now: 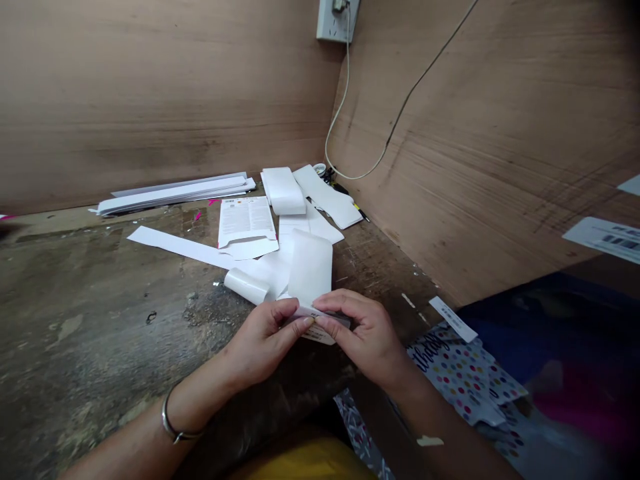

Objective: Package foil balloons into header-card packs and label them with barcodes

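Observation:
Both my hands meet near the worktable's front edge and pinch one small white label or sticker (319,331). My left hand (265,343) grips its left end with thumb and fingers closed; a metal bangle sits on that wrist. My right hand (363,333) pinches the right end, where a dark strip shows under the fingers. Just behind them a curled strip of white backing paper (310,265) rises from the table, with a small rolled end (246,285) to its left.
A worn wooden worktable (100,320) sits in a plywood corner. A printed flat carton (246,225), long white strips (175,192) and folded white sheets (283,190) lie at the back. A wall socket with white cable (338,20) hangs above. Polka-dot packaging (463,373) lies at right.

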`<action>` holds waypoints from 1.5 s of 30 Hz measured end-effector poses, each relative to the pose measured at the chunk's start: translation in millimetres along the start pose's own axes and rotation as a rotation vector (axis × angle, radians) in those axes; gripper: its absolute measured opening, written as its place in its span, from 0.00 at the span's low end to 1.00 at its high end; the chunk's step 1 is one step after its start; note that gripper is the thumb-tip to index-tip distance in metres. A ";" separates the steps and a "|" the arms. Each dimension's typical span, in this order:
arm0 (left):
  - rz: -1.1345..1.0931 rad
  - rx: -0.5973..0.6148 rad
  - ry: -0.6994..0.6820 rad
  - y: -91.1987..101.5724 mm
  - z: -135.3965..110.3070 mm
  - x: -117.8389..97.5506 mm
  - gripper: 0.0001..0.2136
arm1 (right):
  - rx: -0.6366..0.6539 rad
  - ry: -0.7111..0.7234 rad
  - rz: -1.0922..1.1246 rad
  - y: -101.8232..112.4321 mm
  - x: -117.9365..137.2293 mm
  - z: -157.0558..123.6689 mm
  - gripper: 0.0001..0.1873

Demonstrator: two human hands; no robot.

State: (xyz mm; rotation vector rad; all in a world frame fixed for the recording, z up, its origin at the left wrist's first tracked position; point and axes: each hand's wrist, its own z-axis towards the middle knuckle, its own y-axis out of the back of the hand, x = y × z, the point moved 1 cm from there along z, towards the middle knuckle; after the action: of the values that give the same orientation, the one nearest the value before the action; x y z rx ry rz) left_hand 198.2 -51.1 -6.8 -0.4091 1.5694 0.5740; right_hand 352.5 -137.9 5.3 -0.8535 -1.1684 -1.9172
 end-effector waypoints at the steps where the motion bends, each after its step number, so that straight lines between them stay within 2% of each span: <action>1: 0.010 0.004 -0.004 0.3 -0.1 0.8 0.11 | -0.010 -0.018 0.023 -1.3 -0.6 -0.8 0.05; 4: 0.042 0.013 -0.006 0.4 -0.4 3.3 0.11 | -0.042 -0.091 0.090 -5.0 -3.3 -3.9 0.03; 7: 0.058 0.033 -0.002 -1.1 -0.3 4.5 0.11 | -0.081 -0.154 0.109 -5.8 -6.1 -6.7 0.05; 9: 0.042 0.044 -0.011 -2.5 -0.1 4.1 0.10 | -0.072 -0.164 0.099 -5.3 -6.9 -7.5 0.04; 12: 0.059 0.043 -0.037 -3.6 -0.2 2.7 0.10 | -0.044 -0.151 0.078 -5.0 -6.4 -7.0 0.08; 15: 0.132 0.042 -0.054 -3.6 -1.3 1.1 0.10 | -0.057 -0.151 0.086 -6.6 -5.4 -5.9 0.03; 20: 0.104 0.080 -0.046 -5.4 -3.0 -1.1 0.10 | -0.090 -0.224 0.080 -10.8 -6.9 -5.4 0.07; 22: 0.080 0.090 -0.029 -6.1 -2.6 -0.8 0.10 | -0.124 -0.298 0.118 -10.3 -9.6 -5.5 0.10; 24: 0.061 0.093 -0.004 -6.1 -1.8 -0.1 0.11 | -0.104 -0.376 0.211 -8.6 -12.9 -5.8 0.15; 28: 0.050 0.070 0.023 -4.4 -1.0 0.0 0.12 | 0.097 -0.453 0.536 -4.9 -17.7 -7.3 0.29; 29: 0.050 0.065 0.025 -3.9 -1.1 -0.2 0.11 | 0.112 -0.450 0.613 -4.4 -18.2 -7.6 0.32; 31: 0.045 0.055 0.034 -3.5 -1.4 -0.3 0.11 | 0.064 -0.423 0.648 -4.2 -18.6 -8.1 0.29; 36: 0.012 0.056 0.061 -5.0 -1.2 0.8 0.12 | -0.259 -0.302 0.354 -8.9 -15.4 -10.1 0.09; 38: -0.023 0.062 0.071 -5.7 -0.8 0.6 0.12 | -0.362 -0.266 0.298 -9.2 -12.4 -11.8 0.09; 40: -0.050 0.070 0.078 -6.3 -0.3 -0.1 0.12 | -0.323 -0.269 0.275 -8.0 -9.5 -13.7 0.13; 43: -0.060 0.083 0.078 -7.3 -0.2 -1.2 0.12 | -0.122 -0.326 0.355 -5.0 -7.6 -17.6 0.22; 45: -0.059 0.085 0.075 -8.0 -0.6 -1.6 0.12 | -0.047 -0.342 0.436 -3.2 -8.6 -20.4 0.29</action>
State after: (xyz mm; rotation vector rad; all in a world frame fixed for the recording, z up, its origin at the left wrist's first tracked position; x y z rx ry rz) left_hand 202.5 -58.0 -6.1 -0.4151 1.6415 0.4493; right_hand 350.9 -153.5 -10.7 -1.3770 -1.0233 -1.4824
